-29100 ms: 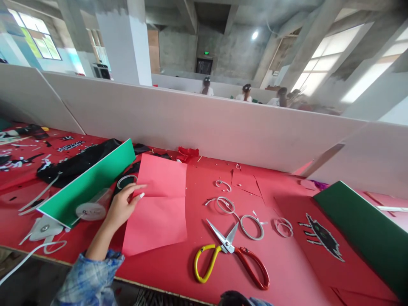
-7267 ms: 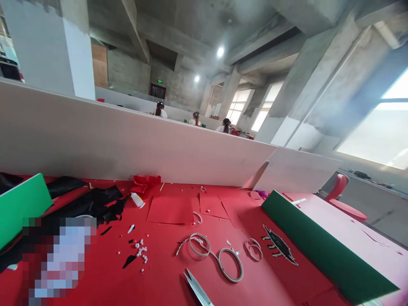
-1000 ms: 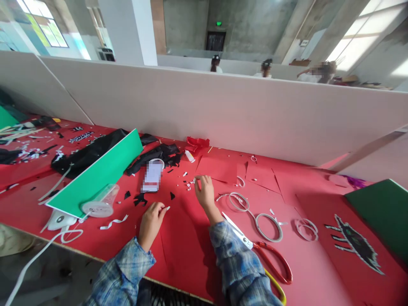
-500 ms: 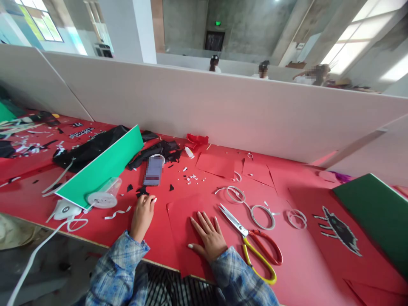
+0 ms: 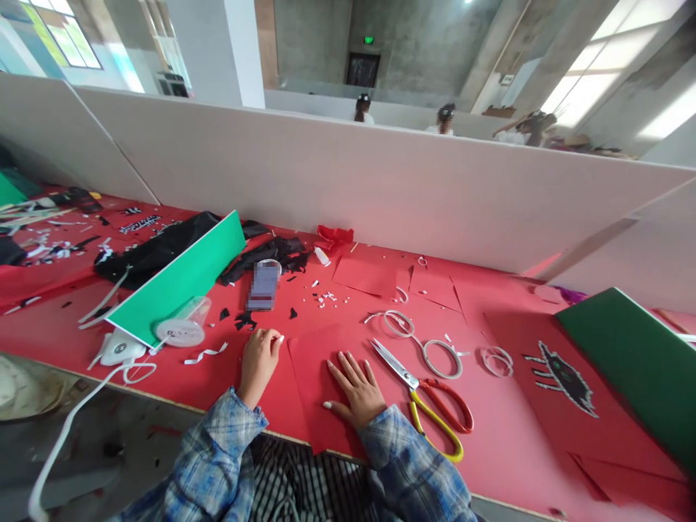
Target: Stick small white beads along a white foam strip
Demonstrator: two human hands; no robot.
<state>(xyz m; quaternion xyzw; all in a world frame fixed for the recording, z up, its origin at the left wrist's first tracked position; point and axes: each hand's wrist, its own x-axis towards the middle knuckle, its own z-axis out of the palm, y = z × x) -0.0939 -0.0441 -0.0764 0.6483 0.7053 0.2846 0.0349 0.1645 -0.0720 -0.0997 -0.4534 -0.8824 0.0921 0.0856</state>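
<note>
My right hand (image 5: 354, 390) lies flat with fingers spread on a sheet of red paper (image 5: 312, 362) at the table's front edge. My left hand (image 5: 261, 362) rests just left of that sheet, its fingers curled in; whatever they may hold is hidden. Right of my right hand lie scissors (image 5: 416, 384) with one red and one yellow handle, blades slightly apart and pointing up-left. White cord in loops (image 5: 443, 359) lies beyond the scissors. A phone (image 5: 263, 286) and a black scrap (image 5: 246, 320) are past my left hand.
A green board (image 5: 185, 279) leans at left beside a clear plastic cup (image 5: 182, 330) and a white device with a cord (image 5: 122, 348). At right, another green board (image 5: 625, 370) stands near red paper bearing a black shape (image 5: 565, 377). A pale partition (image 5: 326, 174) runs behind; several people sit beyond.
My left hand has shifted slightly right, toward the red sheet and away from the black scrap. My right hand stays flat on the paper. The view has turned slightly.
</note>
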